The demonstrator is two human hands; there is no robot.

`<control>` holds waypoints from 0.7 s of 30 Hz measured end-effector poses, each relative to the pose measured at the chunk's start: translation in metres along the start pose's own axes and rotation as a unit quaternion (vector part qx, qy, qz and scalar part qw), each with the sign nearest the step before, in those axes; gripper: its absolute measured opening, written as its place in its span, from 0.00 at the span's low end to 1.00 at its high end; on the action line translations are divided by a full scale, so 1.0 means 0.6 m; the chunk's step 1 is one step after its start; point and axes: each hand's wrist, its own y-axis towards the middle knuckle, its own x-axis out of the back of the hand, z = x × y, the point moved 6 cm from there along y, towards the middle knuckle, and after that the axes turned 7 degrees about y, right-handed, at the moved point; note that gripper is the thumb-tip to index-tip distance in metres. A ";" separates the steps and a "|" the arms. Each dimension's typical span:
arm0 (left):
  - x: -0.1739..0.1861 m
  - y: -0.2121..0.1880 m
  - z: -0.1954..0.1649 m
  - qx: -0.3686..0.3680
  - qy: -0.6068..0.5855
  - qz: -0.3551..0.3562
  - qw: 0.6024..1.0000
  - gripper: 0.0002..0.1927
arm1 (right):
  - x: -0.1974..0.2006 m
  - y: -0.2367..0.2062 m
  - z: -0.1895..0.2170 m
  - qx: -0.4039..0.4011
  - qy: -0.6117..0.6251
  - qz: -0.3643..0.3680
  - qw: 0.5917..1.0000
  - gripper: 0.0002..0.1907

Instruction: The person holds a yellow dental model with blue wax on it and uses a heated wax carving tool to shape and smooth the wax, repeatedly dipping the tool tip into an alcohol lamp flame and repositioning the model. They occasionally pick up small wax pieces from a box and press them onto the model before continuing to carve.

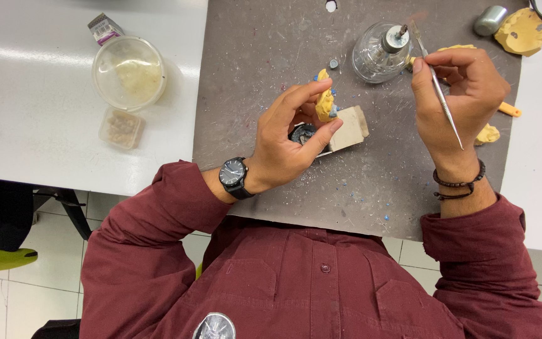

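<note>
My left hand pinches a small yellow plaster dental model with a bit of blue wax on it, held above the grey work mat. My right hand grips a thin metal carving tool, whose upper tip points toward the wick of a glass spirit lamp. A faint flame shows near that tip. A black wristwatch is on my left wrist and dark bead bracelets on my right.
A beige block and a dark round piece lie under my left hand. Yellow plaster pieces and a metal cap sit at the mat's far right. A round clear tub and small box stand on the white table.
</note>
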 end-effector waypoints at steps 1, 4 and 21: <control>-0.001 0.000 0.000 -0.001 0.001 0.002 1.000 0.29 | 0.000 0.000 0.000 -0.005 0.006 -0.003 1.000 0.06; 0.000 -0.001 0.001 0.006 -0.008 0.000 1.000 0.29 | -0.003 0.000 0.003 -0.011 0.015 -0.009 1.000 0.06; -0.004 -0.002 0.000 0.015 -0.037 0.009 0.999 0.28 | -0.001 0.001 0.003 -0.002 0.000 -0.004 1.000 0.06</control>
